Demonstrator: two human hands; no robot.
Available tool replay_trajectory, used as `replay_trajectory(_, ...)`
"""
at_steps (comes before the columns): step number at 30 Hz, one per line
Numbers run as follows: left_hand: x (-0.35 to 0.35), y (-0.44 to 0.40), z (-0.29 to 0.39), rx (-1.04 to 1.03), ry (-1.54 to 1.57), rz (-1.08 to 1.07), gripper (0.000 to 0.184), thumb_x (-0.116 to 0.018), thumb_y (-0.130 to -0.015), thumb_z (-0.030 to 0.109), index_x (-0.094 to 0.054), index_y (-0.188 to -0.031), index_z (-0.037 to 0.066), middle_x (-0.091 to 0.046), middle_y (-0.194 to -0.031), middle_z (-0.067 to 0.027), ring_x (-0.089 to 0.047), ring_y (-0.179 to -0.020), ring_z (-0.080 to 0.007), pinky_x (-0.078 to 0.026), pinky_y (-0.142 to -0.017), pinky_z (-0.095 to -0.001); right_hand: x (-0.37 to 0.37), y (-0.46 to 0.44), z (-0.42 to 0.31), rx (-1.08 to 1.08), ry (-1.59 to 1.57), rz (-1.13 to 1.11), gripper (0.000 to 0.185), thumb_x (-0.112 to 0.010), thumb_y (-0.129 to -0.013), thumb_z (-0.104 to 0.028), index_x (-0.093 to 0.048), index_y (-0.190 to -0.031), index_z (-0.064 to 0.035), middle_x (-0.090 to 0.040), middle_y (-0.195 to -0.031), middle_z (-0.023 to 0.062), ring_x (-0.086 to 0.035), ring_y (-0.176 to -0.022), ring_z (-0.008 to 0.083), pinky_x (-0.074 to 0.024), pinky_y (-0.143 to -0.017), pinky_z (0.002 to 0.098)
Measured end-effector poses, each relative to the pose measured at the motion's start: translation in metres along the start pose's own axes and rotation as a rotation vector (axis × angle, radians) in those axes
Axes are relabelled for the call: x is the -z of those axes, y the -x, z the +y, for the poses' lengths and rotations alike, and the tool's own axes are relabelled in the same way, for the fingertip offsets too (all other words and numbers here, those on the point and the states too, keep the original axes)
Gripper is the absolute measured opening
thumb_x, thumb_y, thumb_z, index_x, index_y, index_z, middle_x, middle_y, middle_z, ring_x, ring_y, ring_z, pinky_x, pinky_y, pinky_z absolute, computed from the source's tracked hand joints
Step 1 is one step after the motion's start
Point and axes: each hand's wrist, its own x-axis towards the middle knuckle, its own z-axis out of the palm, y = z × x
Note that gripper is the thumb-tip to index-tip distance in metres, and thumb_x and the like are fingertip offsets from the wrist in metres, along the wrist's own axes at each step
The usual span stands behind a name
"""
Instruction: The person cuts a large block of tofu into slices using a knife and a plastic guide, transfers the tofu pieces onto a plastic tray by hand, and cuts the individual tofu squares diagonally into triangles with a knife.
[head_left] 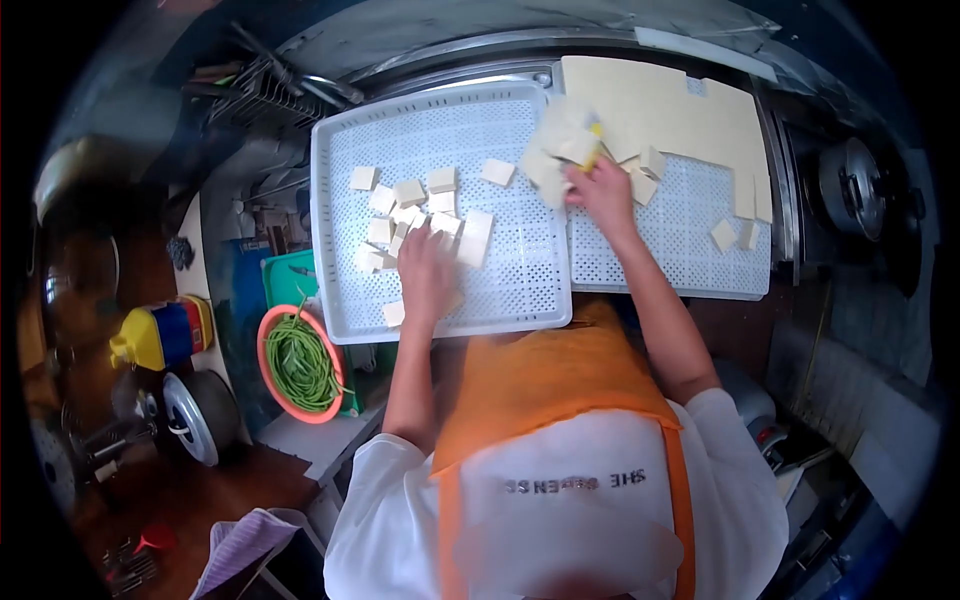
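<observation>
My left hand reaches over the left plastic tray. Its fingers are stretched forward, somewhat blurred, and touch a cluster of pale cut pieces that look like tofu. My right hand is closed round a yellow-handled tool above the right tray. The tool's working end is blurred, and I cannot make out its shape. Beside it lie loose pale pieces and a large pale slab with a stepped, cut edge. Two small pieces sit apart at the lower right of that tray.
An orange basket of long green beans stands left of the left tray, on a green board. Further left are a yellow jug and a metal pot. A lidded pot stands at the right.
</observation>
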Motion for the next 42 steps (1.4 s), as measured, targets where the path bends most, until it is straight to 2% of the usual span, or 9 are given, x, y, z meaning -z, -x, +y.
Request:
replay_trajectory(5, -0.001, 0.006, 0.0, -0.004, -0.015, -0.034, 0.054, -0.068, -0.078, 0.006, -0.054, -0.131, 0.006, -0.047, -0.141, -0.0182, -0.038, -0.133, -0.0409, -0.029, -0.112, -0.0501, -0.054, 0.006, -0.026, 0.458, 0.569, 0.005, 0.02, -0.065, -0.092, -0.011, -0.058, -0.098, 0.0055, -0.066, -0.069, 0.0115, -0.067, -0.059, 0.016, -0.0518, -0.053, 0.0287)
replay_trajectory(8, -0.002, 0.011, 0.0, -0.013, 0.01, 0.014, 0.051, -0.066, -0.081, 0.007, -0.054, -0.131, 0.005, -0.046, -0.141, -0.0192, -0.037, -0.134, -0.041, -0.028, -0.112, -0.0508, -0.04, 0.022, -0.027, 0.377, 0.373, 0.081, 0.021, -0.065, -0.09, -0.016, -0.059, -0.092, 0.0032, -0.064, -0.07, 0.0194, -0.068, -0.067, 0.0344, -0.0533, -0.059, 0.04)
replay_trajectory(9, -0.002, 0.012, -0.001, -0.018, 0.026, 0.038, 0.051, -0.066, -0.081, 0.007, -0.054, -0.131, 0.004, -0.046, -0.142, -0.0192, -0.037, -0.134, -0.0411, -0.028, -0.112, -0.0508, -0.028, 0.025, -0.019, 0.215, 0.067, 0.031, 0.019, -0.061, -0.094, -0.015, -0.06, -0.098, 0.0031, -0.067, -0.08, 0.0136, -0.07, -0.074, 0.0248, -0.0569, -0.062, 0.0332)
replay_trajectory(12, 0.003, 0.009, 0.0, -0.011, 0.11, 0.038, 0.048, -0.062, -0.084, 0.006, -0.054, -0.131, 0.004, -0.044, -0.144, -0.0219, -0.035, -0.135, -0.0436, -0.026, -0.113, -0.0535, 0.035, 0.057, 0.007, 0.097, -0.399, 0.162, 0.021, -0.058, -0.097, -0.013, -0.059, -0.11, 0.0035, -0.066, -0.095, 0.0103, -0.069, -0.088, 0.0203, -0.0601, -0.069, 0.0305)
replay_trajectory(18, -0.005, -0.022, 0.006, -0.048, 0.16, -0.039, 0.044, -0.059, -0.085, 0.006, -0.056, -0.129, 0.002, -0.045, -0.143, -0.0207, -0.037, -0.135, -0.041, -0.029, -0.113, -0.0502, 0.176, 0.179, 0.084, -0.058, -0.606, 0.772, 0.025, -0.059, -0.098, -0.013, -0.056, -0.118, 0.0013, -0.066, -0.111, 0.0156, -0.07, -0.093, 0.0245, -0.0614, -0.079, 0.0343)
replay_trajectory(21, -0.011, -0.048, 0.031, -0.007, 0.253, -0.097, 0.039, -0.059, -0.087, 0.005, -0.06, -0.126, 0.002, -0.045, -0.143, -0.0201, -0.039, -0.134, -0.0383, -0.032, -0.111, -0.0464, 0.209, 0.205, 0.107, -0.144, -0.658, 0.877, 0.027, -0.058, -0.098, -0.011, -0.056, -0.118, 0.006, -0.066, -0.113, 0.0188, -0.07, -0.092, 0.0277, -0.0619, -0.08, 0.0348)
replay_trajectory(28, -0.029, -0.084, 0.075, -0.218, 0.269, -0.195, 0.038, -0.06, -0.086, 0.001, -0.061, -0.124, 0.005, -0.046, -0.143, -0.0179, -0.041, -0.134, -0.0374, -0.034, -0.111, -0.0459, 0.216, 0.125, 0.097, -0.147, -0.706, 0.909, 0.027, -0.057, -0.098, -0.008, -0.052, -0.115, 0.0115, -0.064, -0.108, 0.0199, -0.069, -0.094, 0.032, -0.0619, -0.081, 0.0357)
replay_trajectory(36, -0.026, -0.065, 0.073, -0.16, 0.258, -0.25, 0.034, -0.063, -0.09, 0.01, -0.061, -0.124, 0.005, -0.049, -0.141, -0.019, -0.045, -0.13, -0.0375, -0.037, -0.108, -0.0445, 0.262, 0.055, 0.084, -0.029, -0.717, 0.72, 0.032, -0.052, -0.098, -0.003, -0.047, -0.125, 0.0131, -0.056, -0.123, 0.0223, -0.063, -0.107, 0.0354, -0.0578, -0.093, 0.0438)
replay_trajectory(42, -0.021, -0.052, 0.071, -0.129, 0.257, -0.317, 0.037, -0.058, -0.088, 0.003, -0.06, -0.125, 0.006, -0.049, -0.141, -0.0174, -0.047, -0.13, -0.0375, -0.039, -0.108, -0.0431, 0.273, 0.038, 0.088, -0.033, -0.708, 0.646, 0.032, -0.051, -0.098, -0.002, -0.046, -0.128, 0.0106, -0.057, -0.123, 0.021, -0.064, -0.107, 0.0341, -0.0575, -0.093, 0.0429)
